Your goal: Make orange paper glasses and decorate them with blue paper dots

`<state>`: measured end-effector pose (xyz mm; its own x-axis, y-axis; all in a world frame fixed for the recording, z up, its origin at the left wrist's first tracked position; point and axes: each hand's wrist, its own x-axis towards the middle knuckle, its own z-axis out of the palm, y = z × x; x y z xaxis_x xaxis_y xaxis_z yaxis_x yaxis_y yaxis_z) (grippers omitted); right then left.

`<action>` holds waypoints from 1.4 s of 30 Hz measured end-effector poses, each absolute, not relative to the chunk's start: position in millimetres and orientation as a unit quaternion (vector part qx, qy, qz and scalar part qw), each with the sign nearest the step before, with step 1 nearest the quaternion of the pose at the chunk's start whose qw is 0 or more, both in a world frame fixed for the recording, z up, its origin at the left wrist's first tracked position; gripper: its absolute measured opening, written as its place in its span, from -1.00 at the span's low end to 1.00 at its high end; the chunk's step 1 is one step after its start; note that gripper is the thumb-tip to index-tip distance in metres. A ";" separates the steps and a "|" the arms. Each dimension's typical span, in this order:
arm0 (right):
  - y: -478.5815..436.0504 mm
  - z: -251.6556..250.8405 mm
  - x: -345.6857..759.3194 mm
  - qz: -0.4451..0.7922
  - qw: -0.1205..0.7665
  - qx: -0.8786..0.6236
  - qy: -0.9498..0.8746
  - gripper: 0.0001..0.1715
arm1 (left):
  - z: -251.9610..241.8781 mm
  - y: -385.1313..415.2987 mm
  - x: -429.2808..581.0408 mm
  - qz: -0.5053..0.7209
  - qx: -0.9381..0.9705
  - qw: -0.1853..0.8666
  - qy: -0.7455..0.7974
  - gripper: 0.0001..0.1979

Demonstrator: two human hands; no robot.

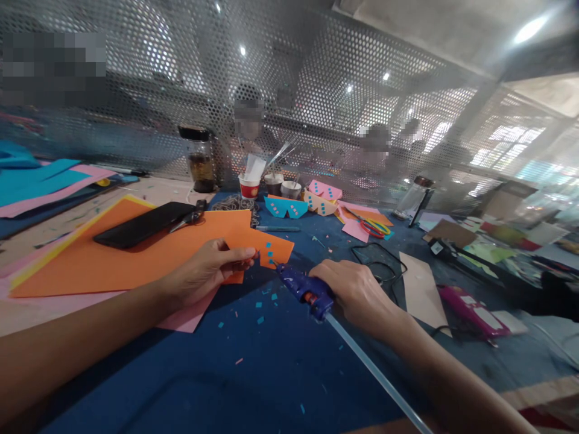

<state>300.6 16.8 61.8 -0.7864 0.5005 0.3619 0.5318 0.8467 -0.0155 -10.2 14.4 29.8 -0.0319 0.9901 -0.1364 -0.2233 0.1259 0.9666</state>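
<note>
My left hand (221,265) pinches an orange paper cutout (283,250) that carries a short row of small blue paper squares. My right hand (346,283) is wrapped round a dark blue glue gun (298,283), and a long clear glue stick (375,367) sticks out of its back end. The gun's nozzle is at the lower edge of the cutout, close to the lowest blue square; whether they touch I cannot tell. Loose blue paper bits (260,319) lie on the blue table under both hands.
Orange sheets (136,265) at left bear a black phone-like slab (145,226) and small snips (192,217). Behind stand a jar (199,166), paper cups (248,188) and decorated paper cutouts (286,208). Rightward lie scissors (375,227), a black cable (384,265) and a pink tool (473,313).
</note>
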 end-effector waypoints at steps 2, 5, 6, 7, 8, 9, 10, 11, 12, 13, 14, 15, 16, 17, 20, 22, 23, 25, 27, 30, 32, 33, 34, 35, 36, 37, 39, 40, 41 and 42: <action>17.0 61.5 300.8 -0.042 0.179 -0.273 -0.944 -0.87 | 30.1 14.5 -10.3 0.529 0.396 0.574 0.484 -0.66; 16.9 61.3 301.6 -0.042 0.190 -0.267 -0.944 -0.81 | 31.1 14.1 -10.1 0.526 0.398 0.578 0.481 -0.68; 16.8 61.2 301.8 -0.042 0.194 -0.266 -0.943 -0.80 | 31.4 13.9 -10.0 0.524 0.399 0.580 0.479 -0.69; 16.6 61.1 301.9 -0.041 0.196 -0.265 -0.943 -0.79 | 31.6 13.7 -10.0 0.524 0.400 0.581 0.478 -0.69; 16.4 60.9 301.8 -0.040 0.197 -0.263 -0.944 -0.79 | 31.5 13.7 -10.0 0.523 0.401 0.582 0.476 -0.70; 16.3 60.6 301.7 -0.039 0.197 -0.261 -0.944 -0.79 | 31.1 13.7 -10.2 0.523 0.401 0.583 0.474 -0.71; 16.2 60.3 301.4 -0.038 0.197 -0.259 -0.945 -0.79 | 30.4 13.9 -10.5 0.525 0.402 0.583 0.473 -0.71; 16.1 59.9 301.0 -0.038 0.196 -0.258 -0.945 -0.79 | 29.5 14.2 -10.9 0.526 0.402 0.583 0.471 -0.71; 16.1 59.4 300.4 -0.037 0.193 -0.258 -0.946 -0.79 | 28.5 14.6 -11.3 0.528 0.402 0.583 0.469 -0.71; 16.2 58.9 299.8 -0.037 0.190 -0.258 -0.947 -0.79 | 27.6 15.0 -11.7 0.529 0.401 0.584 0.468 -0.71; 16.2 58.4 299.3 -0.038 0.186 -0.259 -0.947 -0.79 | 27.0 15.3 -12.0 0.529 0.401 0.584 0.467 -0.71; 16.3 57.9 298.7 -0.037 0.181 -0.260 -0.948 -0.78 | 26.8 15.4 -12.1 0.529 0.400 0.585 0.466 -0.70; 16.3 57.5 298.2 -0.037 0.177 -0.260 -0.948 -0.77 | 26.9 15.4 -12.1 0.529 0.399 0.586 0.466 -0.69; 16.3 57.3 297.9 -0.036 0.176 -0.260 -0.949 -0.77 | 27.5 15.1 -11.8 0.528 0.399 0.587 0.466 -0.69; 16.0 57.6 297.7 -0.034 0.189 -0.256 -0.947 -0.84 | 30.1 13.8 -10.6 0.530 0.398 0.588 0.464 -0.67; 15.7 58.4 298.1 -0.035 0.206 -0.253 -0.945 -0.86 | 31.3 13.1 -9.8 0.533 0.399 0.587 0.460 -0.67; 15.6 58.8 298.3 -0.036 0.212 -0.251 -0.944 -0.87 | 31.5 12.9 -9.5 0.534 0.400 0.587 0.459 -0.67; 15.8 59.2 298.5 -0.036 0.215 -0.250 -0.943 -0.87 | 31.4 12.8 -9.2 0.533 0.402 0.587 0.458 -0.67; 16.2 59.0 298.5 -0.037 0.207 -0.255 -0.944 -0.88 | 30.9 13.3 -9.1 0.531 0.403 0.588 0.459 -0.66; 16.9 58.0 298.5 -0.044 0.199 -0.265 -0.943 -0.86 | 29.9 14.6 -9.4 0.531 0.401 0.588 0.459 -0.67; 17.0 57.8 298.8 -0.044 0.199 -0.267 -0.942 -0.84 | 29.2 15.3 -9.9 0.533 0.400 0.587 0.459 -0.69; 16.9 57.9 299.1 -0.043 0.200 -0.267 -0.942 -0.84 | 29.0 15.6 -10.0 0.534 0.400 0.587 0.459 -0.69; 16.7 58.2 299.3 -0.041 0.202 -0.265 -0.942 -0.84 | 28.8 15.6 -10.2 0.534 0.400 0.587 0.458 -0.70; 16.6 58.6 299.5 -0.039 0.204 -0.263 -0.942 -0.84 | 28.8 15.6 -10.2 0.535 0.399 0.588 0.457 -0.70; 16.4 59.0 299.7 -0.038 0.206 -0.260 -0.943 -0.85 | 28.9 15.5 -10.2 0.536 0.398 0.588 0.457 -0.71; 16.4 59.2 299.7 -0.038 0.207 -0.258 -0.943 -0.85 | 29.2 15.4 -10.1 0.538 0.397 0.588 0.456 -0.71; 16.3 59.4 299.9 -0.039 0.207 -0.256 -0.944 -0.87 | 30.1 15.1 -9.7 0.543 0.392 0.587 0.455 -0.71; 16.4 59.2 299.9 -0.041 0.207 -0.255 -0.944 -0.87 | 30.5 15.0 -9.4 0.544 0.390 0.587 0.455 -0.71; 16.5 59.0 300.0 -0.042 0.207 -0.256 -0.943 -0.87 | 30.8 14.9 -9.3 0.545 0.389 0.587 0.456 -0.72; 16.5 58.8 300.1 -0.044 0.207 -0.257 -0.943 -0.88 | 31.0 14.9 -9.3 0.545 0.387 0.587 0.456 -0.72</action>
<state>300.1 16.5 58.8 -0.7819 0.4669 0.4131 0.5032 0.8638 -0.0238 -9.3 14.9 31.0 -0.0100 0.9934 -0.1139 -0.2866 0.1063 0.9522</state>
